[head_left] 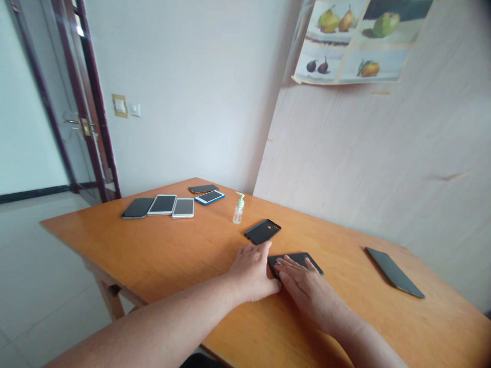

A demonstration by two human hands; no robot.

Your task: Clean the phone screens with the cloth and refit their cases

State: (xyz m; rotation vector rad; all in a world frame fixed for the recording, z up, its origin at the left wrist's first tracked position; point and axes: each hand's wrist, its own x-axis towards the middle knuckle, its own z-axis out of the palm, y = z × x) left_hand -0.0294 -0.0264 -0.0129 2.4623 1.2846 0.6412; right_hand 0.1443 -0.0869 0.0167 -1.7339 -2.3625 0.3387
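A black phone (309,260) lies flat on the wooden table (184,250) in front of me. My left hand (253,271) braces its left end, index finger near the far corner and thumb at the near corner. Across the phone's upper face rests my right hand (307,286), its fingers stretched out flat and covering the left part of the surface. Whether anything thin is under those fingers is hidden. Just beyond my left fingertips lies an empty black phone case (263,231), its inside facing up and a camera cutout showing.
A small clear pump bottle (238,210) stands behind the case. Far left are a dark tablet (137,208), white tablet (163,204), smaller white device (183,207), blue-edged phone (209,197) and dark phone (203,189). To the right lies another dark tablet-like device (395,272).
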